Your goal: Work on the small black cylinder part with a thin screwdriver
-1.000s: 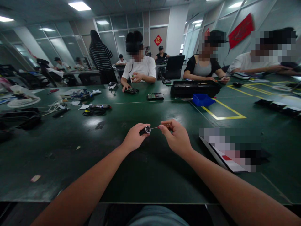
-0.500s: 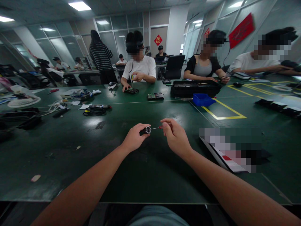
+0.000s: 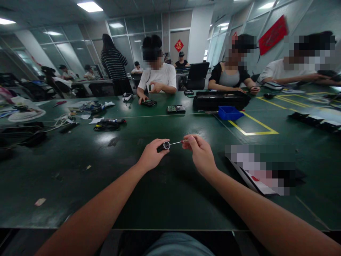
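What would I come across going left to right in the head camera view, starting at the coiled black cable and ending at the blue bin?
Coiled black cable, left hand, black cylinder, thin tool with a red handle, right hand, blue bin.

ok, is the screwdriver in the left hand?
No, the right hand holds the screwdriver, while the left hand holds the black tube.
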A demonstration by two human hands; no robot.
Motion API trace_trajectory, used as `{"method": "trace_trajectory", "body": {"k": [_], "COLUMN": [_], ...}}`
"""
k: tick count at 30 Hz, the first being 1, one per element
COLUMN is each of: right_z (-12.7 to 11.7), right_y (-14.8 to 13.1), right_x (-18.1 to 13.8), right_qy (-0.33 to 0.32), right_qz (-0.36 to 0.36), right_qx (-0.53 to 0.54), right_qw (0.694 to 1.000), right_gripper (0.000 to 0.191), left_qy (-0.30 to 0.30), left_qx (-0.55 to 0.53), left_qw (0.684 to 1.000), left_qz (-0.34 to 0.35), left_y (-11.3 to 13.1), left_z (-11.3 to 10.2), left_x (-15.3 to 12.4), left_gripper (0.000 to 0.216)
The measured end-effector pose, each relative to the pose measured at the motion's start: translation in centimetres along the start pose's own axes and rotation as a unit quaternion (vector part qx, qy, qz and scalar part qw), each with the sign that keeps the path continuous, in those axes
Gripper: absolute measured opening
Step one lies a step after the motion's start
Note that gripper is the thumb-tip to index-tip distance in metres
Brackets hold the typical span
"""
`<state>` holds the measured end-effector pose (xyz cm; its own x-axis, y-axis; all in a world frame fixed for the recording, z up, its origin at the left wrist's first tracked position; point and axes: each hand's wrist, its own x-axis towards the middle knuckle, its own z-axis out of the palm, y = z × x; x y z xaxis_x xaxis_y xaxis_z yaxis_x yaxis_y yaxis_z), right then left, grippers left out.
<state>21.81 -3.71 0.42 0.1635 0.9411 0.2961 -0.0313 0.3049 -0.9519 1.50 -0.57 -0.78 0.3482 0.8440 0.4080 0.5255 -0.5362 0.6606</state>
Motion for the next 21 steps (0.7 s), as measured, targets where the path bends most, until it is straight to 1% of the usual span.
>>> {"method": "trace_trajectory", "body": {"k": [3, 5, 7, 9, 12, 16, 21], "right_z": [0.05, 0.01, -0.07, -0.15, -0.25, -0.24, -0.02], "right_y": [0.56, 0.72, 0.75, 0.66, 0.44, 0.23, 0.14], "right_x": [0.3, 0.39, 0.35, 0.2, -0.04, -0.18, -0.12], "right_qy": [0.017, 0.034, 0.055, 0.069, 0.066, 0.055, 0.03], "right_qz": [0.041, 0.061, 0.06, 0.039, 0.001, -0.02, -0.023], "right_qx": [0.094, 0.118, 0.087, 0.021, -0.056, -0.074, -0.075], "right_qw": [0.995, 0.991, 0.993, 0.997, 0.996, 0.996, 0.996], "right_gripper": [0.034, 0.035, 0.034, 0.033, 0.032, 0.032, 0.029], "left_qy": [0.007, 0.003, -0.01, -0.022, -0.029, -0.033, -0.038], "left_qx": [-0.005, 0.012, 0.034, 0.048, 0.052, 0.051, 0.05], "left_qw": [0.999, 0.998, 0.998, 0.998, 0.998, 0.998, 0.998], "left_qz": [0.037, 0.056, 0.052, 0.038, 0.033, 0.031, 0.02], "left_y": [-0.07, -0.14, -0.22, -0.27, -0.23, -0.01, 0.24], "left_z": [-0.29, -0.55, -0.73, -0.77, -0.69, -0.61, -0.54], "left_x": [0.17, 0.32, 0.42, 0.46, 0.4, 0.33, 0.29], "left_gripper": [0.042, 0.041, 0.041, 0.04, 0.041, 0.04, 0.04]}}
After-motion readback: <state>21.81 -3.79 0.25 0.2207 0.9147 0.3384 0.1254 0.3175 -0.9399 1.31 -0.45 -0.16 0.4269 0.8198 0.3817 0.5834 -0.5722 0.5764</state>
